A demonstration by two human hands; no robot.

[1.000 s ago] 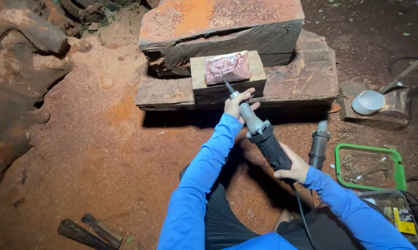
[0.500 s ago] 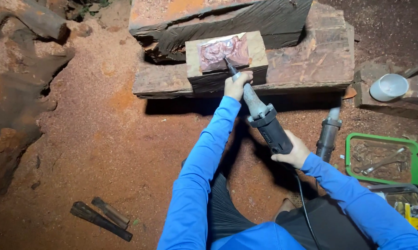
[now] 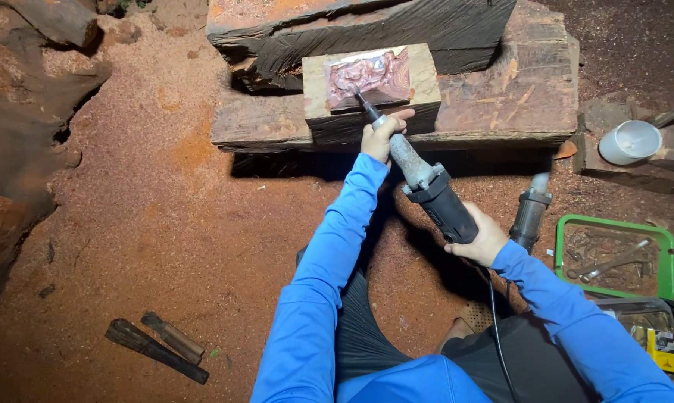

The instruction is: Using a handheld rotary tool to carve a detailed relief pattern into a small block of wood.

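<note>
A small wooden block (image 3: 426, 78) with a reddish carved recess (image 3: 370, 75) rests on a wide rough timber slab (image 3: 501, 104). I hold a long die grinder (image 3: 426, 186) with both hands. My left hand (image 3: 380, 136) grips its slim metal neck just below the block. My right hand (image 3: 480, 240) wraps the black rear body, where a cord leaves it. The grinder's bit touches the lower left of the carved recess. Both arms wear blue sleeves.
A second power tool (image 3: 529, 213) stands on the sawdust-covered ground to the right. A green tray (image 3: 613, 257) with metal wrenches lies beside it, a white cup (image 3: 629, 142) beyond. Two dark wooden pieces (image 3: 158, 347) lie at lower left. Large logs (image 3: 23, 134) line the left side.
The view has shifted, so block and slab sit a little higher in frame. Both hands keep their grip on the grinder, its bit staying at the carved recess.
</note>
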